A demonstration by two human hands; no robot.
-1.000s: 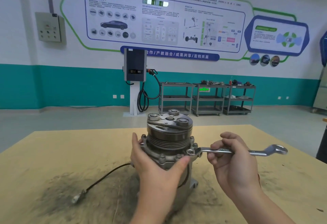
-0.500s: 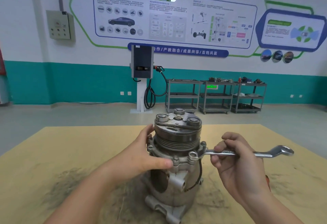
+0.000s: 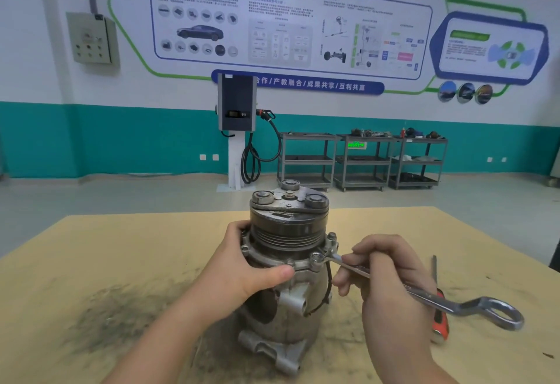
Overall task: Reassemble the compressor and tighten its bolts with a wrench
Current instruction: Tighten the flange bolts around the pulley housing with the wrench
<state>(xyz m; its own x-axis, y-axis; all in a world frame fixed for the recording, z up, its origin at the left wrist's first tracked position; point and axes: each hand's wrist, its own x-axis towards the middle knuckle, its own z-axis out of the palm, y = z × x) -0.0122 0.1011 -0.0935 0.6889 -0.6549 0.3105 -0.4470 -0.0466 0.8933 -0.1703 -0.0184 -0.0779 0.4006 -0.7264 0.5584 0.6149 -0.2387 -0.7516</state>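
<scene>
Wrench [image 3: 424,294] swung since half a second ago, free ring end dropped lower and nearer the viewer, other ring end kept on a flange bolt [image 3: 317,258] at the compressor's right front. Compressor [image 3: 285,262] upright on the tan table [image 3: 121,247], pulley end up. Right hand [image 3: 391,280] to the compressor's right, fingers curled round the wrench shank. Left hand [image 3: 242,271] wrapped on the compressor's left side, thumb pressed along the front flange. Orange-handled tool [image 3: 440,320] on the table, right of the compressor, beneath the wrench. Dark grime smeared left of the compressor.
</scene>
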